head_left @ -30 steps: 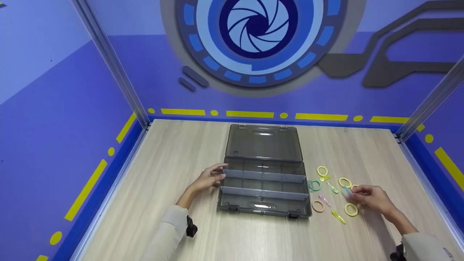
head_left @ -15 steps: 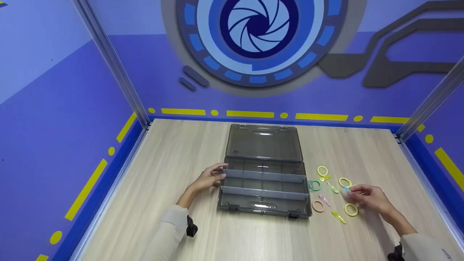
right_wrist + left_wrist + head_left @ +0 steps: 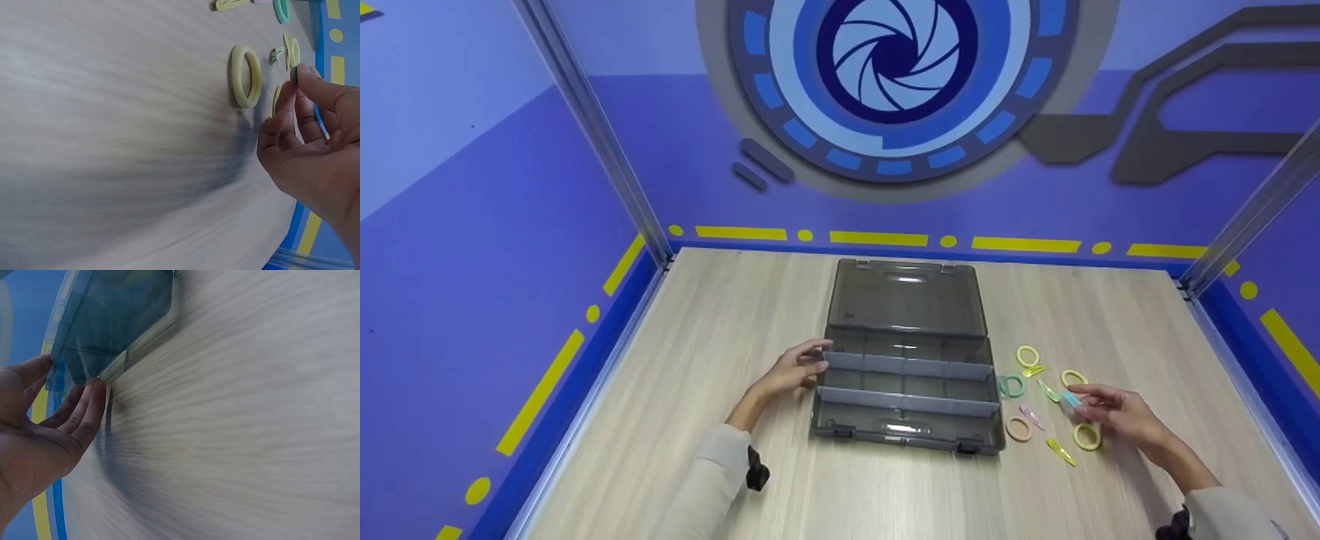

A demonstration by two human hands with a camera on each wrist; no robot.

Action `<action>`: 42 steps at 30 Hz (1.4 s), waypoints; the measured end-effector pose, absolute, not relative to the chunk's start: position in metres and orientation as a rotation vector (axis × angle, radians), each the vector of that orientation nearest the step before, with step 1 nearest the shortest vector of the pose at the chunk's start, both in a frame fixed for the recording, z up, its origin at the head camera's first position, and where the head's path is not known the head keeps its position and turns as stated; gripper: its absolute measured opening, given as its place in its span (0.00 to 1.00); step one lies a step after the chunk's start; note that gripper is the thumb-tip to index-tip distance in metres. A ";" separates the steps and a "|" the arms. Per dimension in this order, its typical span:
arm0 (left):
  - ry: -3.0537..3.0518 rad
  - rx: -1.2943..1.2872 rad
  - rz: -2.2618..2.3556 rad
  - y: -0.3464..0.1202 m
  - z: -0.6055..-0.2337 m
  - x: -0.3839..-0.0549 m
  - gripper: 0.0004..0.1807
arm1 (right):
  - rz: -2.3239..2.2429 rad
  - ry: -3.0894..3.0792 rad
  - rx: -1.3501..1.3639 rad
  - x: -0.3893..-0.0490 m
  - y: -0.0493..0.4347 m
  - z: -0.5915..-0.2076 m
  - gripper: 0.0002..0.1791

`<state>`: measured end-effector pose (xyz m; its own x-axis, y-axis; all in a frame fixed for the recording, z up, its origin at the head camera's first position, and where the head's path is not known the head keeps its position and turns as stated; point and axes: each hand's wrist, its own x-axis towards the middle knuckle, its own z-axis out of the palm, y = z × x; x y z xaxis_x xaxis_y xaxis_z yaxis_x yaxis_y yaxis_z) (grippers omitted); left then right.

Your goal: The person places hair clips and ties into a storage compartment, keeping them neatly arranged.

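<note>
A hinged storage box (image 3: 907, 429) of smoky see-through plastic lies with its lid (image 3: 907, 298) folded back. My left hand (image 3: 791, 373) holds its left side, thumb and fingertips at the wall; in the left wrist view the left hand (image 3: 50, 416) grips the box's edge (image 3: 107, 320). Over on the right, my right hand (image 3: 1129, 414) pinches a small light-blue hair clip (image 3: 1071, 400) between thumb and fingers. The right wrist view shows only a sliver of the clip (image 3: 295, 75) at the fingertips. A yellow hair ring (image 3: 1074, 377) and another yellow ring (image 3: 1087, 436) lie beside this hand.
Between box and right hand lie a green hair ring (image 3: 1012, 386), a peach ring (image 3: 1018, 429), a third yellow ring (image 3: 1027, 356), a green clip (image 3: 1048, 391), a pink clip (image 3: 1030, 416) and a yellow clip (image 3: 1061, 451). Grey dividers (image 3: 907, 365) split the box.
My right hand has moved slightly left and towards me with the blue hair clip, which shows more fully now. The left hand and the box have stayed put.
</note>
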<state>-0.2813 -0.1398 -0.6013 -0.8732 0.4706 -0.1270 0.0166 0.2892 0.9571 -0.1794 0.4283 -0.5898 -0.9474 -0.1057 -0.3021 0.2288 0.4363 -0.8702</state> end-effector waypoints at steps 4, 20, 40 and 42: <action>2.172 0.451 1.604 -0.140 -0.602 -0.282 0.27 | -1.542 2.330 0.096 -0.179 0.428 -0.585 0.28; 2.239 0.348 1.589 -0.138 -0.598 -0.282 0.27 | -1.576 2.273 0.045 -0.184 0.411 -0.576 0.29; 2.126 0.297 1.606 -0.142 -0.597 -0.285 0.27 | -1.614 2.181 -0.082 -0.210 0.365 -0.558 0.31; 2.136 0.306 1.607 -0.142 -0.597 -0.285 0.26 | -1.632 2.182 -0.094 -0.215 0.355 -0.556 0.31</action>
